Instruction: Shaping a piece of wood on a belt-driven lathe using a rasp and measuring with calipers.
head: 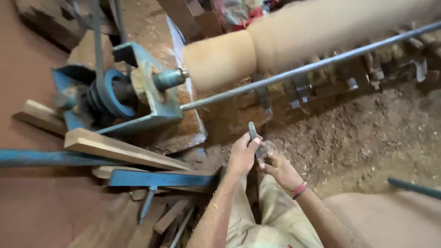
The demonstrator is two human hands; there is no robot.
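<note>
- Two bare hands meet low in the middle of the view, above the person's lap in pale trousers (275, 220)
- left hand (241, 155): grip closed around a narrow grey metal tool (253, 132); the tool's tip sticks up past the thumb, tilted slightly left
- right hand (281, 170): fingers curled, touching the lower part of the same tool just beside the left thumb; how firmly it grips, cannot tell; red band (299, 190) at the wrist
- ahead of the hands: long turned wooden cylinder (294, 41) lying across a lathe; thin steel bar (303, 70) running in front of it
- left: blue metal headstock (151, 96) with belt pulley (108, 94); loose wooden planks (119, 149) below
- sawdust (363, 138) heaped on the floor to the right
</note>
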